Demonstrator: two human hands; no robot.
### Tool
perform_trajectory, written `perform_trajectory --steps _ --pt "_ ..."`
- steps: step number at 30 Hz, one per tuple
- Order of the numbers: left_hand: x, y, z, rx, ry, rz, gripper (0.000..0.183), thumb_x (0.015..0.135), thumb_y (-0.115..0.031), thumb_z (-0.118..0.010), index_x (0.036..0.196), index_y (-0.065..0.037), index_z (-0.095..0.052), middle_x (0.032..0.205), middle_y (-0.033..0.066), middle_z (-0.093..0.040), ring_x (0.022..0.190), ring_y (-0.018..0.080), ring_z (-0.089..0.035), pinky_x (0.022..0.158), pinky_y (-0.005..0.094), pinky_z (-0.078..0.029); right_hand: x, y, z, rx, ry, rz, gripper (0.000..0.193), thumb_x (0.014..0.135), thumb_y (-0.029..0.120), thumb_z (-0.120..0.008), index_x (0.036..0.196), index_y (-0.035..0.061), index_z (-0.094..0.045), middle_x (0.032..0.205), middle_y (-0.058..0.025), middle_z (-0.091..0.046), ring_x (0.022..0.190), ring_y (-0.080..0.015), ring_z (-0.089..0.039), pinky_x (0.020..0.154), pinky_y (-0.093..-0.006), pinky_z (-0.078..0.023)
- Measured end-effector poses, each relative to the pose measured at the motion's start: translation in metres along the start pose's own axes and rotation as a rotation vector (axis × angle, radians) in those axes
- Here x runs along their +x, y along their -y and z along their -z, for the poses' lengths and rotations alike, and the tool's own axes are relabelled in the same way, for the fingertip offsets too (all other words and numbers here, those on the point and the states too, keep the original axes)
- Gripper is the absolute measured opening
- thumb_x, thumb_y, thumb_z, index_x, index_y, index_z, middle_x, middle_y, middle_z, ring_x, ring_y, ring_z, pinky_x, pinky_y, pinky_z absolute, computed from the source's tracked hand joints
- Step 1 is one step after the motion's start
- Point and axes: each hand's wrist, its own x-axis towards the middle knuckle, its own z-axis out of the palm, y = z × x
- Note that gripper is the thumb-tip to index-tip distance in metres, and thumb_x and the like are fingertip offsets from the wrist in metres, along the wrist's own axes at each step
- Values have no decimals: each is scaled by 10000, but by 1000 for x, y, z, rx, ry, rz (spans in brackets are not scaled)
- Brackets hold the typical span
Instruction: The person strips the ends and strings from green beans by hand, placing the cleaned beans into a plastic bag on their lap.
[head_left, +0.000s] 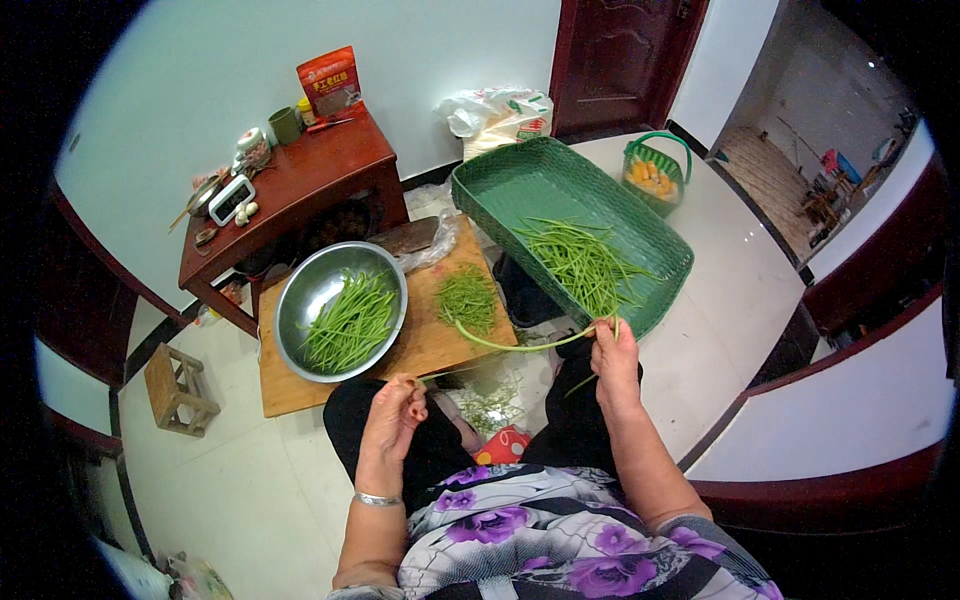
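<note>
My right hand (615,366) is closed round long green beans, one end dangling below the fingers. From this grip a long bean (520,347) curves left to the edge of the wooden board (405,357). My left hand (398,408) is pinched over my lap, a thin green strand (438,376) running from its fingertips. On the board stands a steel bowl (302,290) with whole beans (352,318) in it, beside a small heap of thin green trimmings (467,300). More beans (585,265) lie in the green woven tray (500,184) near my right hand.
A red-brown table (318,160) with jars, a clock and a red pouch stands behind the board. Behind the tray are a green basket (655,190) of yellow pieces and a white plastic bag (500,115). A wooden stool (178,390) is at left; scraps (490,405) litter the floor.
</note>
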Motion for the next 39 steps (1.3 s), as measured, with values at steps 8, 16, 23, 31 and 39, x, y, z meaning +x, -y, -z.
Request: perform_trajectory --steps 8,16,23,31,39 --pt "2 -25 38 -139 -99 -157 89 783 -151 -508 810 -77 -464 654 -13 -405 530 59 -385 473 177 -365 9 -3 13 2 -131 52 82 831 161 -462 810 82 -465 570 37 -431 383 -23 -279 328 -178 -208" --pt "7 -48 78 -312 -117 -328 103 789 -142 -519 847 -81 -459 687 -6 -421 531 61 -389 472 160 -382 23 -8 29 -17 -216 60 85 828 167 -468 780 100 -446 565 42 -424 359 -22 -256 310 -182 -177" --pt "16 -40 68 -205 -188 -344 84 788 -142 -505 811 -76 -459 678 0 -438 545 64 -411 472 174 -382 63 -3 67 73 -350 63 84 815 159 -479 779 96 -437 583 21 -433 374 -38 -277 318 -195 -182" --pt "25 10 -3 365 -16 -84 62 763 -91 -459 776 -44 -497 584 17 -465 481 92 -444 465 207 -404 153 4 67 51 -539 205 70 777 120 -502 748 58 -485 647 -24 -518 561 -127 -440 525 -268 -343" --pt "35 55 -29 815 132 2 53 769 -92 -512 742 -45 -514 633 -32 -476 519 41 -420 480 175 -361 195 -42 90 -450 -529 -138 181 789 191 -483 890 42 -500 603 -41 -543 390 -108 -319 336 -267 -255"
